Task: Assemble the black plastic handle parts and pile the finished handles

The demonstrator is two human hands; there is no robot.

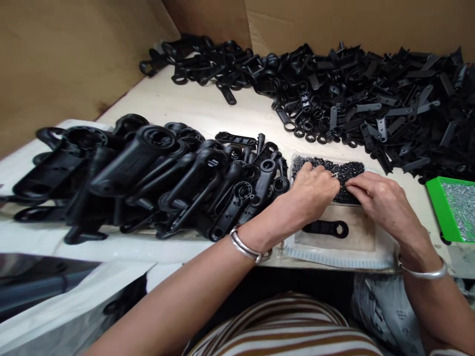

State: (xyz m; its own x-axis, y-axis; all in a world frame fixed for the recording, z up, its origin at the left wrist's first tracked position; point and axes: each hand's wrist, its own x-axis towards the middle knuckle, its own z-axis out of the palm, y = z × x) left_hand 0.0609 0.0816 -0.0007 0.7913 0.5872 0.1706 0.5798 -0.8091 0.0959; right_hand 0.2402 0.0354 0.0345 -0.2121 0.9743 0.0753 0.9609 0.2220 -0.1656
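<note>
A shallow clear tray (297, 161) holds many tiny black parts (351, 170). Over its middle is my left hand (315, 190), fingers bent down and pressed together among the parts; what they hold is hidden. My right hand (378, 195) is at the tray's right side, thumb and index finger pinched together, with anything between them too small to make out. One flat black piece with a ring end (328, 228) lies on the work mat (356, 240) in front of the tray, below both hands.
Large black handle-like parts (148, 173) are heaped on the left. Smaller black pieces (334, 94) spread along the back and right. A green bin (439, 207) of small silvery pieces stands at the right edge. Cardboard walls (315, 24) close off the back and left.
</note>
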